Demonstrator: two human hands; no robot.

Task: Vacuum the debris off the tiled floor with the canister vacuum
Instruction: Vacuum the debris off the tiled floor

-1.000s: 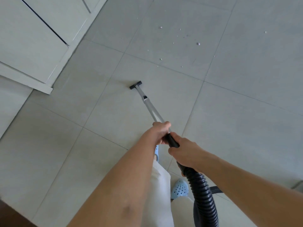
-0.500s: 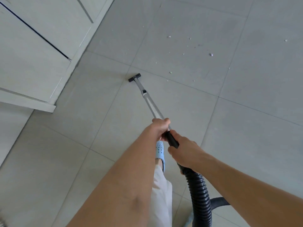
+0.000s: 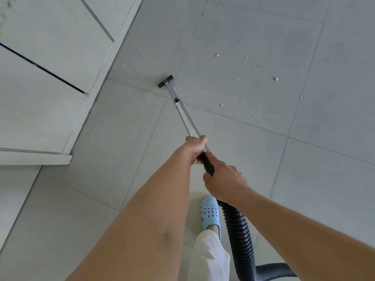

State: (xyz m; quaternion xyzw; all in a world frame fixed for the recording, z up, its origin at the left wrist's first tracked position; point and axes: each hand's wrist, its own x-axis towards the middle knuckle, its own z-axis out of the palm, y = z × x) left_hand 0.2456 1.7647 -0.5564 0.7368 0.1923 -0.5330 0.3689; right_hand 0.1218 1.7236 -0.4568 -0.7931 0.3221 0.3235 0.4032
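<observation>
A silver vacuum wand (image 3: 183, 118) runs from my hands to a small black floor nozzle (image 3: 165, 81) resting on the grey tiled floor (image 3: 125, 126). My left hand (image 3: 195, 148) grips the wand's upper end. Just behind it my right hand (image 3: 223, 181) grips the black handle where the ribbed black hose (image 3: 238, 230) begins. Small pale debris bits (image 3: 275, 78) lie scattered on the tile to the right of the nozzle, apart from it. The canister itself is out of view.
Pale cabinet fronts (image 3: 50, 63) with a plinth stand along the left, close to the nozzle. My foot in a light blue clog (image 3: 210, 213) and a white trouser leg are below my hands. The hose loops along the floor at bottom right.
The nozzle has slid forward along the floor, across a tile joint and nearer the cabinet plinth. My view has shifted forward, and a foot has stepped ahead. Both hands keep their grip.
</observation>
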